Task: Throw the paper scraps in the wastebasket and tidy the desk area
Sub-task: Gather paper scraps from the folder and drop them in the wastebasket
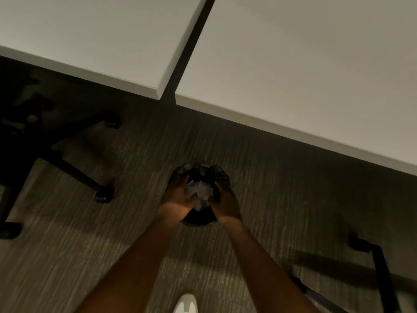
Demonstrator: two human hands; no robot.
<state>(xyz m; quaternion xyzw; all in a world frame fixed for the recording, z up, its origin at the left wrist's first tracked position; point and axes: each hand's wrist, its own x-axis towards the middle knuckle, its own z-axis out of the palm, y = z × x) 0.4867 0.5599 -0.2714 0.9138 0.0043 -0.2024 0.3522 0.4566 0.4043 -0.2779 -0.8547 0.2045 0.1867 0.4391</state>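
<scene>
White crumpled paper scraps (201, 191) cupped between left hand (178, 195) and right hand (223, 199), fingers curled round them, directly over black wastebasket (198, 219) on carpet (67, 256); white surface (316, 64) beyond.

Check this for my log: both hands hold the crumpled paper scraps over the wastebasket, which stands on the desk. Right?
Not quite. The head view shows both hands, left and right, holding the paper scraps over the wastebasket, but it stands on the carpet, not the desk.

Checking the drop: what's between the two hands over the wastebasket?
Head view: crumpled white paper scraps sit between the left hand and right hand, above the wastebasket.
</scene>
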